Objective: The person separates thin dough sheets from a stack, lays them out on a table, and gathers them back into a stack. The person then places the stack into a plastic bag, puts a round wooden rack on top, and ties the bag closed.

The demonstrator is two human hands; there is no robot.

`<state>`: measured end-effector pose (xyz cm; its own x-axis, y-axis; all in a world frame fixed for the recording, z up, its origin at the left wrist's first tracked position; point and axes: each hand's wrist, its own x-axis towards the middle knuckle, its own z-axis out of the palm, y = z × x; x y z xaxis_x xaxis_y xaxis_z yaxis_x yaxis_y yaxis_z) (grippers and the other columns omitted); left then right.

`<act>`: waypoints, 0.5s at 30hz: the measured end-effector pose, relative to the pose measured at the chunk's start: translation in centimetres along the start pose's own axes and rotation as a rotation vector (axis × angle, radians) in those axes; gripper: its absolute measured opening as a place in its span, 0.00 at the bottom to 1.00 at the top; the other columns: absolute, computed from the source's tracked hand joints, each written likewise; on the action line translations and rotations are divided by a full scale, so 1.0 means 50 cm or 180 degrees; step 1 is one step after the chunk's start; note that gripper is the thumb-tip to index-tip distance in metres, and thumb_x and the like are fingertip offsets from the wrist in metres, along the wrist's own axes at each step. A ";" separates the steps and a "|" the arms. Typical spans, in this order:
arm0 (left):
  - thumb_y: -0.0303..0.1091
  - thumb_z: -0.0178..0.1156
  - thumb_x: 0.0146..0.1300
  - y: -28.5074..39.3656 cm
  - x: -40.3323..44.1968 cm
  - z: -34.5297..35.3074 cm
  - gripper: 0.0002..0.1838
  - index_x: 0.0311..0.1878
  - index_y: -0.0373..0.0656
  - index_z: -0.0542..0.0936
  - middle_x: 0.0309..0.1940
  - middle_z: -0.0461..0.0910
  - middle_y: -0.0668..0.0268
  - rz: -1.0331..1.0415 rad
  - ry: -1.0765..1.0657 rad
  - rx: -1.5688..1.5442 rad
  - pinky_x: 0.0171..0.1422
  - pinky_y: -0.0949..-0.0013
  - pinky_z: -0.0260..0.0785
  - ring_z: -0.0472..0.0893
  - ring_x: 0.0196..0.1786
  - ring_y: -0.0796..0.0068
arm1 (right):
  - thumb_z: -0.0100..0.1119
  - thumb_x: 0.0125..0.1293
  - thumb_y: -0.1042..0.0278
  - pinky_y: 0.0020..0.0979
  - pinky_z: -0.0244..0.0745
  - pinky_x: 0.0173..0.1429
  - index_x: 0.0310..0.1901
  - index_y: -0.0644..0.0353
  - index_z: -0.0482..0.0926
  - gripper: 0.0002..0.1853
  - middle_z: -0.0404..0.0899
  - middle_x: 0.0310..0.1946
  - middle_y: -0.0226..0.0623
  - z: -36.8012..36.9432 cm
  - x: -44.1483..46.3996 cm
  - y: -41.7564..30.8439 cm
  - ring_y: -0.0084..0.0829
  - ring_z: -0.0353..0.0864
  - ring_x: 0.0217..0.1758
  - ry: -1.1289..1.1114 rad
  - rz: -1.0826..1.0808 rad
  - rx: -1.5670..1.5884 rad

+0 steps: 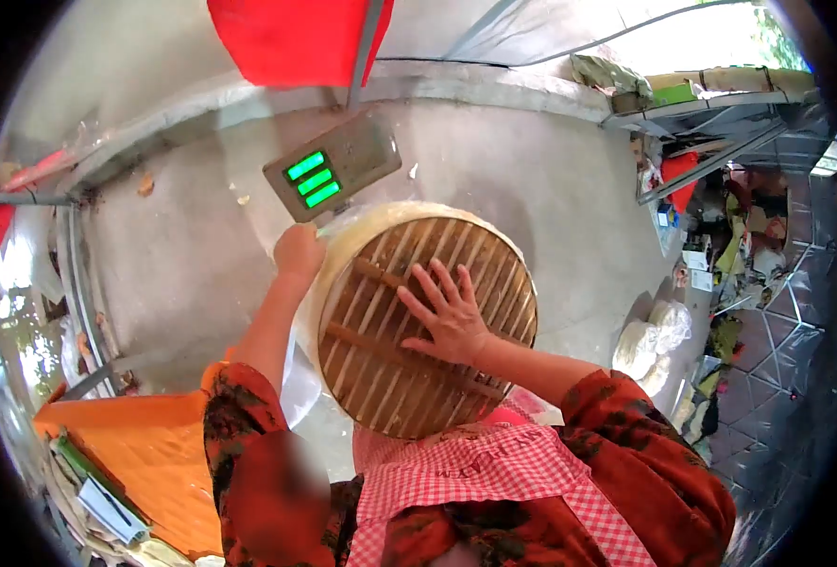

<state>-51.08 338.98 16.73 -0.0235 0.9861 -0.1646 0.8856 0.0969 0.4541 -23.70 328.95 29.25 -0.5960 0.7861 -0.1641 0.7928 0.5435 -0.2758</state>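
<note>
A round wooden slatted lid with two crossbars tops a pale, round stack or tub in front of my apron. My right hand lies flat on the slats, fingers spread. At the upper left rim, my left hand is closed on what looks like the edge of clear plastic film around the pale side. More clear plastic hangs below my left forearm. What lies under the lid is hidden.
A digital scale display with three green readouts stands just beyond the tub. An orange sheet is at lower left. White plastic bundles lie to the right, near assorted clutter. A red panel hangs at the top.
</note>
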 end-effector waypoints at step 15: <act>0.30 0.59 0.53 -0.006 -0.004 0.037 0.06 0.34 0.45 0.75 0.25 0.79 0.51 -0.0178 0.0313 0.0311 0.31 0.50 0.67 0.79 0.28 0.48 | 0.58 0.61 0.56 0.38 0.75 0.44 0.40 0.64 0.81 0.17 0.82 0.38 0.45 0.059 0.449 0.243 0.44 0.82 0.42 -0.1026 -0.0826 0.1669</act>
<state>-50.47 338.51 15.01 -0.1150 0.9885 -0.0984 0.9225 0.1430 0.3584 -27.84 352.32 19.44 -0.8320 0.4774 -0.2827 0.4999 0.4240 -0.7552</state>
